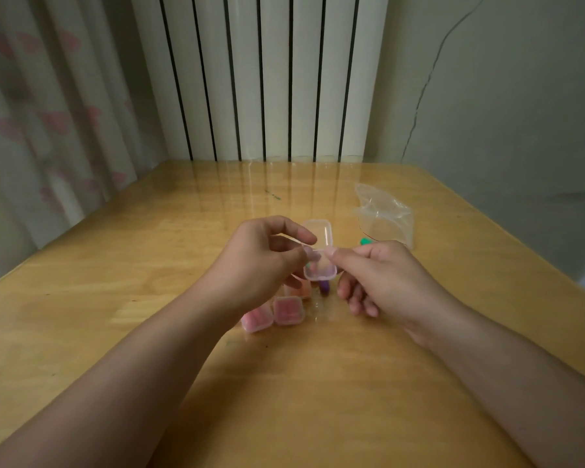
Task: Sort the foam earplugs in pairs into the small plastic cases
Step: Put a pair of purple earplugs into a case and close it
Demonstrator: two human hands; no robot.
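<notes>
Both hands share a grip: left hand (pixel 260 255) and right hand (pixel 382 275) pinch one open clear case (pixel 320 268) above the counter (pixel 115 265). Two closed pink-filled cases (pixel 272 314) lie beneath; one purple earplug (pixel 324 286) and one green earplug (pixel 364 241) lie nearby.

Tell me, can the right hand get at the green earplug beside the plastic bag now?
Probably not yet: the right hand pinches the open case, though the green earplug lies just beyond it, uncovered.

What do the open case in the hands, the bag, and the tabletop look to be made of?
Open case: clear, glossy hard plastic; contents show through.
Bag: thin clear plastic film, crinkled and shiny.
Tabletop: light wood with visible grain, probably varnished; it mirrors the radiator.
</notes>
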